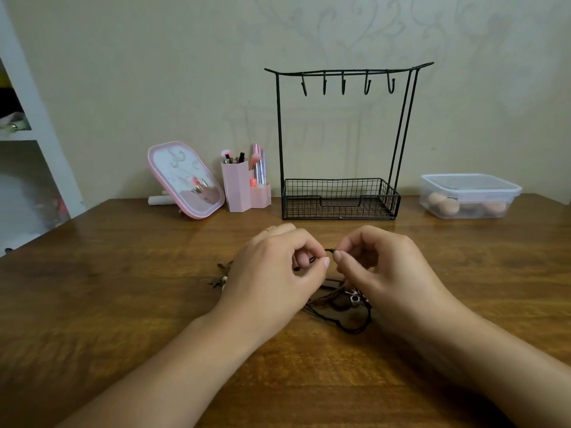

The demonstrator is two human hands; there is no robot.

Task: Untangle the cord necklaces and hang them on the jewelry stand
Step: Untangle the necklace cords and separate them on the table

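Evidently working a knot loose, the left hand [275, 267] and right hand [380, 264] each pinch one black cord [330, 250] stretched between them; the tangled necklaces [340, 301] lie beneath, the jewelry stand [340, 143] beyond.

1. Wooden table [108, 304].
2. Along its back edge: pink mirror [185, 179], pink brush holder [244, 191], black wire jewelry stand [340, 197], lidded plastic container [469, 196].
3. Tangled cord necklaces [336, 304] lie near the front.

Matt black wire jewelry stand [340, 193]
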